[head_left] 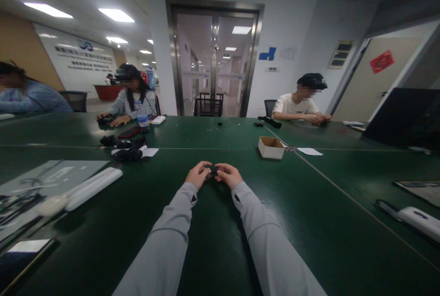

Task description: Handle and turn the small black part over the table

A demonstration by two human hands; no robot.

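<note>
Out in front of me, just above the green table [220,236], my two hands meet around a small black piece [213,171]. My left hand [198,174] pinches its left side between thumb and fingers. On the other side my right hand [229,175] grips it in the same way. The piece is mostly covered by my fingertips, and its kind is too small to make out. Both forearms wear grey sleeves and reach forward over the tabletop.
An open cardboard box [271,148] stands ahead to the right, near a white paper [310,151]. Black gear [128,154] and a water bottle [142,116] lie ahead left. A phone [25,259] and cables sit near left. Several people work around the table.
</note>
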